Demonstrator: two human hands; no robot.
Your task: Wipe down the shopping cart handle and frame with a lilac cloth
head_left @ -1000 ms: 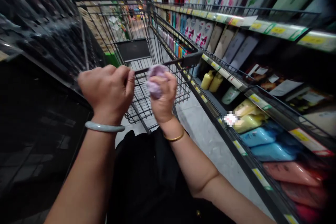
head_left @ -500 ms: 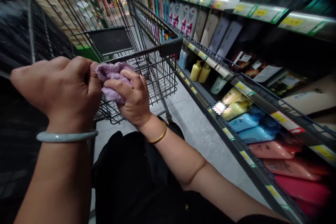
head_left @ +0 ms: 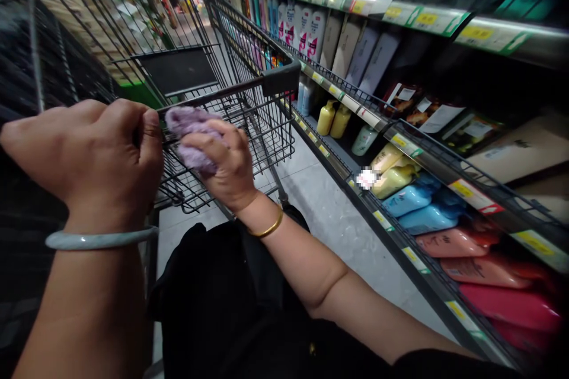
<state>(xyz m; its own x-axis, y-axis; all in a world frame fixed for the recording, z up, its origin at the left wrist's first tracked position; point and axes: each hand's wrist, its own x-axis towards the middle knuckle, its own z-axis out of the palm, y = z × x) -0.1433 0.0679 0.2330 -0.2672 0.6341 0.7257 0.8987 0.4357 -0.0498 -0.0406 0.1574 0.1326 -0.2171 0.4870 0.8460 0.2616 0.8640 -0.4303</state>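
the purple cloth (head_left: 190,119) was clasped in the right hand (head_left: 229,160), bulging left beyond its fingers, while the left hand (head_left: 91,157) was folded knuckles-up over the cart handle (head_left: 233,90).

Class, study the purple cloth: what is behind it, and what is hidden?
Behind the purple cloth, held in the right hand, the cart handlebar and wire basket show past its edges. The parts directly behind it are covered.

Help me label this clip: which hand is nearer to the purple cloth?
Right. The right hand holds the purple cloth in its fingers, against the cart handle; the left hand, closed on that handle, is just left of the cloth.
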